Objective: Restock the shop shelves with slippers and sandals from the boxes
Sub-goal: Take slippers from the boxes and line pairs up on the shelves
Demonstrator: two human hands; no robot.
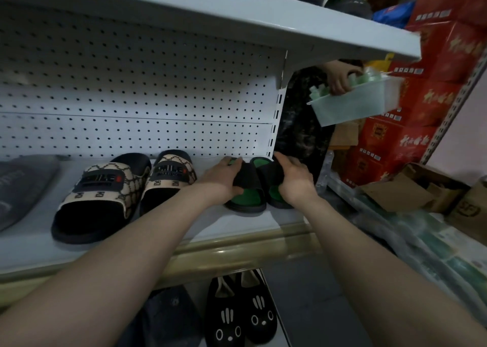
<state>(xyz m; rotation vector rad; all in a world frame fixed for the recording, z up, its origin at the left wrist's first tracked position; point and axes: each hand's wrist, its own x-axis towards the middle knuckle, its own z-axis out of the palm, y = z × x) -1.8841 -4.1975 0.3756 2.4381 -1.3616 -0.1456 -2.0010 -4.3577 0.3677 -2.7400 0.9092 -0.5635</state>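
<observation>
A pair of black slides with green insoles stands at the right end of the white middle shelf [250,223]. My left hand [222,179] grips the strap of the left slide [249,198]. My right hand [293,179] grips the strap of the right slide [276,199]. Both soles appear to rest on the shelf, toes pointing at the perforated back panel. To the left stands a pair of beige patterned slides [118,188] with black soles and a black logo patch.
A grey slipper [23,180] lies at the shelf's far left. Black slippers with animal faces [239,312] sit on the shelf below. Beyond the shelf end, another person's hand holds a pale plastic tub [361,101]. Red cartons [411,125] and open cardboard boxes [421,188] stack at right.
</observation>
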